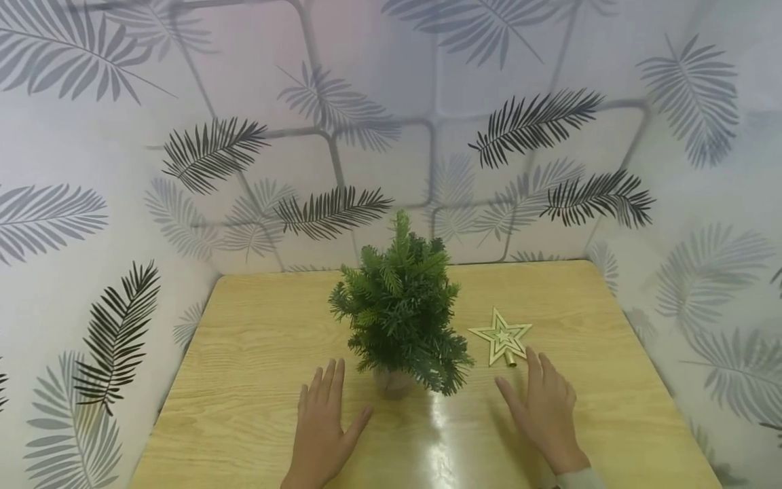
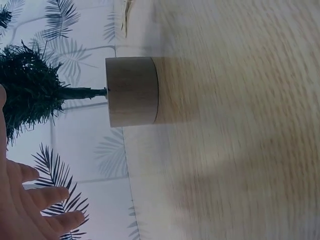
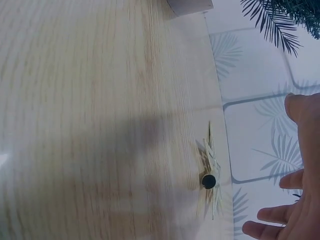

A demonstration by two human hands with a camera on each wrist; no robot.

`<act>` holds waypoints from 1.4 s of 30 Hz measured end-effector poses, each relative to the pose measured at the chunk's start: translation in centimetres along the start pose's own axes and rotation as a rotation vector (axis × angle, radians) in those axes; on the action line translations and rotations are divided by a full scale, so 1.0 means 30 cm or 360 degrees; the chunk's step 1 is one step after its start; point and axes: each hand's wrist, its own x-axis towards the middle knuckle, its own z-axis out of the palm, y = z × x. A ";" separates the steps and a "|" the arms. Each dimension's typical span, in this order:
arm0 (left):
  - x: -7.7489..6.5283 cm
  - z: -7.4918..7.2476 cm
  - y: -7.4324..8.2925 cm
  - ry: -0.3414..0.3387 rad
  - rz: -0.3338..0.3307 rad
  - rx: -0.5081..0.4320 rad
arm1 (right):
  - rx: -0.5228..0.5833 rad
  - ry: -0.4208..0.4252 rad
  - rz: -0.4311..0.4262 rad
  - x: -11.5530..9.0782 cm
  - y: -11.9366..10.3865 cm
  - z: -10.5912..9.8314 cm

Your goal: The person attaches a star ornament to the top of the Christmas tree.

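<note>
A small artificial Christmas tree stands upright mid-table on a round wooden base. To its right a gold star tree topper lies flat, its tube end toward the person; the right wrist view shows the dark opening of that tube beside the star. My left hand is left of the base, fingers extended and thumb spread, holding nothing. Just in front of the star, my right hand reaches forward with fingers extended and nothing in its grasp, fingertips close to the tube.
The light wood table has its far edge against a wall printed with grey and black leaves. Similar leaf-patterned surfaces rise along the left and right sides. Glare shows on the tabletop in front of the tree.
</note>
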 end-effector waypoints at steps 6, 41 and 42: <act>0.012 -0.004 0.020 0.0075 0.0023 -0.0083 | -0.0021 -0.0064 0.0088 0.020 0.015 0.002; 0.116 -0.116 0.215 0.0295 0.0210 -0.0478 | -0.0080 -0.0252 0.0353 0.099 0.088 0.073; 0.119 -0.119 0.220 0.0300 0.0212 -0.0482 | -0.0066 -0.0250 0.0353 0.098 0.087 0.072</act>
